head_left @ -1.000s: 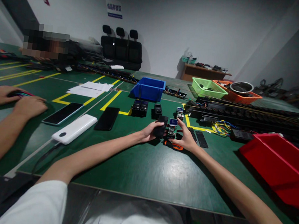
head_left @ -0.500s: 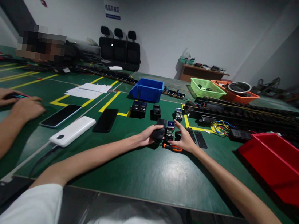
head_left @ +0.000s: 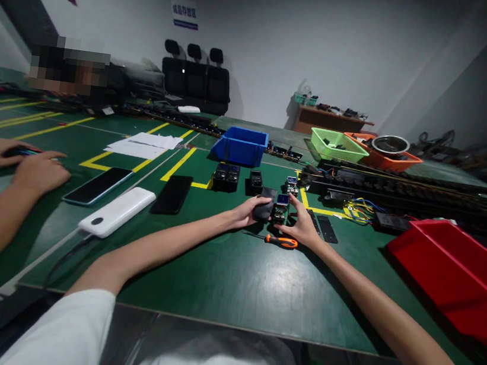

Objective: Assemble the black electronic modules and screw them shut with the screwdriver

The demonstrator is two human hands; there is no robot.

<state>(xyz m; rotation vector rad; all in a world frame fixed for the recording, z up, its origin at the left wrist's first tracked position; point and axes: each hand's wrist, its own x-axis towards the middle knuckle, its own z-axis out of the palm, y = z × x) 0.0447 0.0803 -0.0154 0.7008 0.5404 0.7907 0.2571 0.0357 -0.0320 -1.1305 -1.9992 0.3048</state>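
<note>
My left hand (head_left: 245,212) grips a black plastic case (head_left: 264,205), thumb on its upper part. Close beside it, my right hand (head_left: 303,226) has thumb and fingers around a small circuit board module (head_left: 281,210) with a blue-lit display on top. Case and module are side by side just above the table; whether they touch is hard to tell. Below them lies a screwdriver (head_left: 281,242) with an orange and black handle. Behind are black boxed units (head_left: 226,177), a single black unit (head_left: 255,182) and another bare module (head_left: 291,184). Flat black plates (head_left: 326,229) lie right of my right hand.
At left, a co-worker's hands (head_left: 41,171) hold something dark with coloured wires. Nearby lie a phone (head_left: 98,186), a white power bank (head_left: 117,212) and a black phone (head_left: 172,195). A blue bin (head_left: 243,146), red bin (head_left: 455,276) and long black assemblies (head_left: 373,184) stand around.
Both hands have shifted slightly right and up with the case and module. The screwdriver, partly covered before, now shows with its shaft. The co-worker's hands have moved slightly.
</note>
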